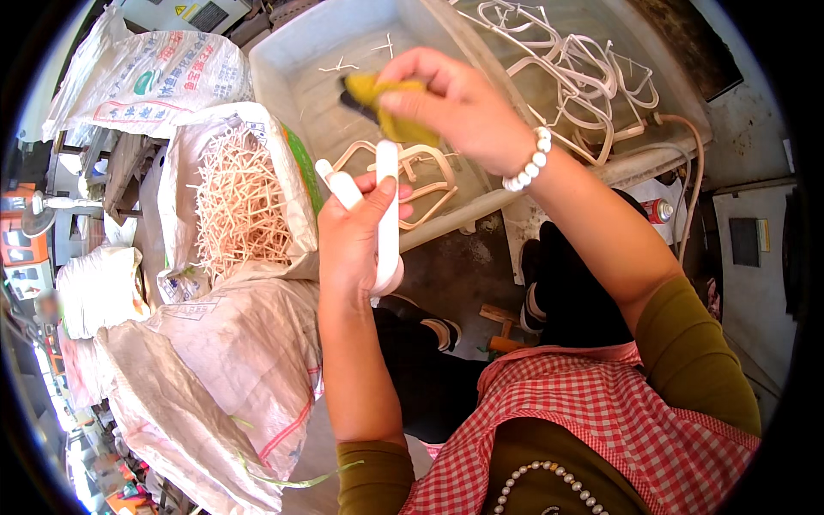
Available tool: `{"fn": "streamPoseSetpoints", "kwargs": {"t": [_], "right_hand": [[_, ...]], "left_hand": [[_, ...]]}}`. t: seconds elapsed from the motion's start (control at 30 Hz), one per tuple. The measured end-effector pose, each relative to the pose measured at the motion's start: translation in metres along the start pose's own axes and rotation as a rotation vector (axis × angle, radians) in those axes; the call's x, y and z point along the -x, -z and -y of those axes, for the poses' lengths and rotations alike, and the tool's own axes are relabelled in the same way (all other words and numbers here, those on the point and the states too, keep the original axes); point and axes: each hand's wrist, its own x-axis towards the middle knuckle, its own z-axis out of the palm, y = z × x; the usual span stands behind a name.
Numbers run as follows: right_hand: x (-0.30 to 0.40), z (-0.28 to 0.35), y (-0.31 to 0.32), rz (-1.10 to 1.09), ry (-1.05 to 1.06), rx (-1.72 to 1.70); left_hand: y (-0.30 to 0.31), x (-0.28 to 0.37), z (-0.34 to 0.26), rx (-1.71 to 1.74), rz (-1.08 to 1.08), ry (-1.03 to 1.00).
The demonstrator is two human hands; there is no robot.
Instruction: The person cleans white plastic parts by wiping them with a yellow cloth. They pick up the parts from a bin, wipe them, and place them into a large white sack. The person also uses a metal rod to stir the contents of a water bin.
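Observation:
Upright in my left hand (351,238) is a smooth white plastic piece (387,219) with rounded ends, its thumb pressed along one long arm. My right hand (467,116), wearing a white bead bracelet, pinches a crumpled mustard-yellow cloth (407,129) just above that piece. A dark, blurred object (357,106) pokes out beside the cloth; I cannot tell what it is. Both hands are over the near left part of a translucent plastic tub (450,222). Cream plastic loop-shaped parts (425,190) lie in it behind my left hand. Thin sprue scraps (339,66) rest farther back.
Right of a divider, a tangle of white plastic frames (579,84) lies in a tub section. An open woven sack (174,193) holds many sprue sticks (241,206). Another sack (244,360) slumps at left. A hose (695,167) and spray can (658,210) are at right.

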Motion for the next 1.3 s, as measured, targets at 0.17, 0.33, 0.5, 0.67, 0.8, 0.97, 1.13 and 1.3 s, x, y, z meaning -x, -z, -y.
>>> {"fn": "streamPoseSetpoints", "kwargs": {"t": [0.17,0.33,0.5,0.67,0.8,0.97,1.13,1.3], "right_hand": [[0.013,0.005,-0.023,0.461,-0.233,0.336],[0.017,-0.007,-0.022,0.410,-0.328,0.379],[0.014,-0.023,-0.021,0.399,-0.186,0.438],[0.012,-0.020,-0.017,0.421,-0.292,0.295],[0.010,-0.032,-0.012,0.377,-0.149,0.303],[0.007,-0.022,-0.010,0.275,-0.173,0.362],[0.008,-0.022,-0.007,0.441,-0.137,0.369],[0.017,-0.025,-0.022,0.354,-0.276,0.301]], "left_hand": [[-0.003,-0.003,0.010,-0.075,0.079,-0.020],[-0.009,-0.001,0.010,-0.181,0.064,0.106],[-0.010,0.002,0.009,-0.183,0.055,0.132],[-0.003,0.001,0.009,-0.176,0.119,0.126],[0.001,0.001,0.004,-0.218,0.143,0.159],[-0.002,0.004,-0.002,-0.141,0.147,0.164],[0.002,0.002,-0.001,-0.116,0.173,0.159],[0.001,0.001,0.004,-0.111,0.142,0.131]]}}
